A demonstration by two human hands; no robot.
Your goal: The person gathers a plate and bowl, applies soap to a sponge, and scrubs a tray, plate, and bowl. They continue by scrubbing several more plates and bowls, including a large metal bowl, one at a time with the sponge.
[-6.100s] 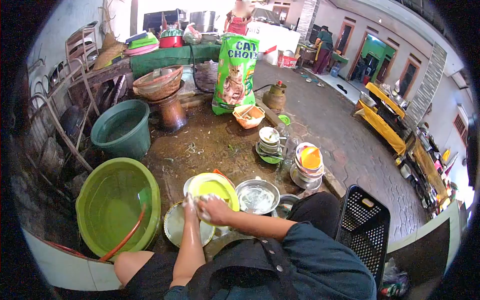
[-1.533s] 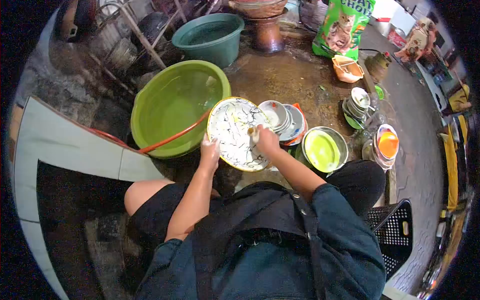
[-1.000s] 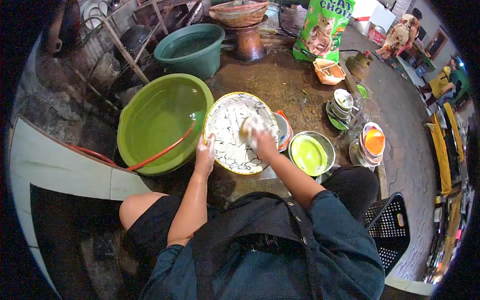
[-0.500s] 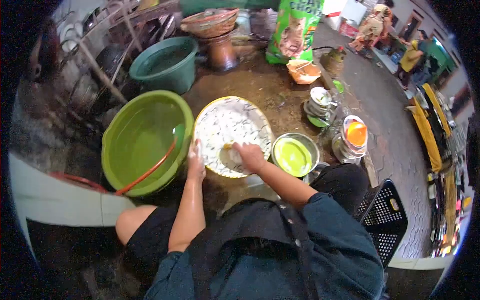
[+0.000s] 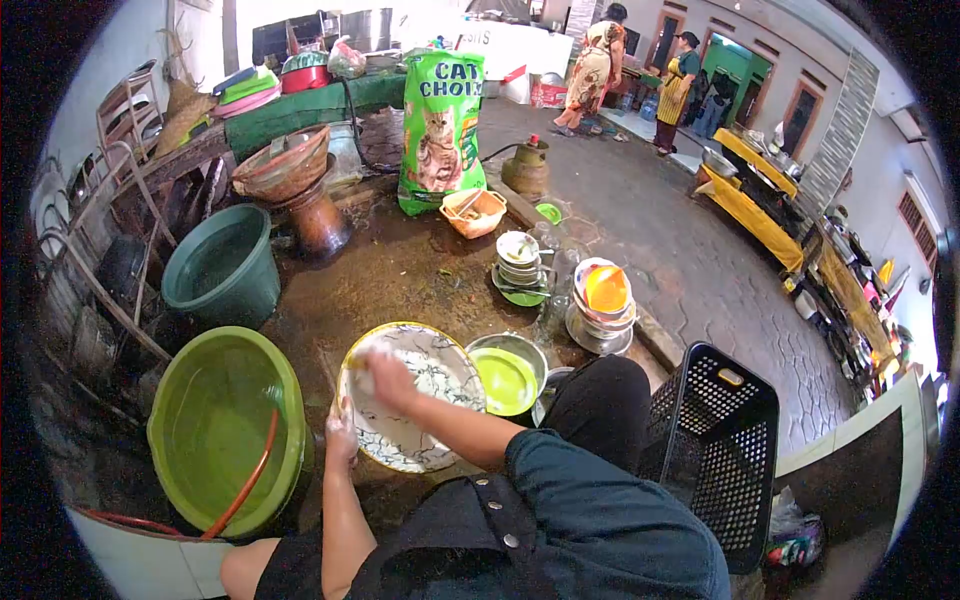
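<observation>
A large white plate (image 5: 447, 388) with dark vein-like markings and a yellow rim is tilted in front of me, with white suds on its face. My left hand (image 5: 341, 440) grips the plate by its left edge. My right hand (image 5: 390, 385), smeared by motion, presses a small yellowish sponge (image 5: 362, 368) against the upper left of the plate. Just right of the plate, a metal bowl (image 5: 540, 358) holds a lime-green dish (image 5: 507, 382) with suds.
Left are a green basin (image 5: 292, 375) of water with an orange hose (image 5: 250, 480) and a dark green tub (image 5: 262, 285). Stacked dishes (image 5: 518, 262), orange-topped bowls (image 5: 600, 320) and a black crate (image 5: 735, 480) stand right. Two people (image 5: 597, 65) are farther off.
My right hand has swept from the plate's lower middle to its upper left. My left hand still holds the edge. The camera view has tilted up and turned right, showing more background.
</observation>
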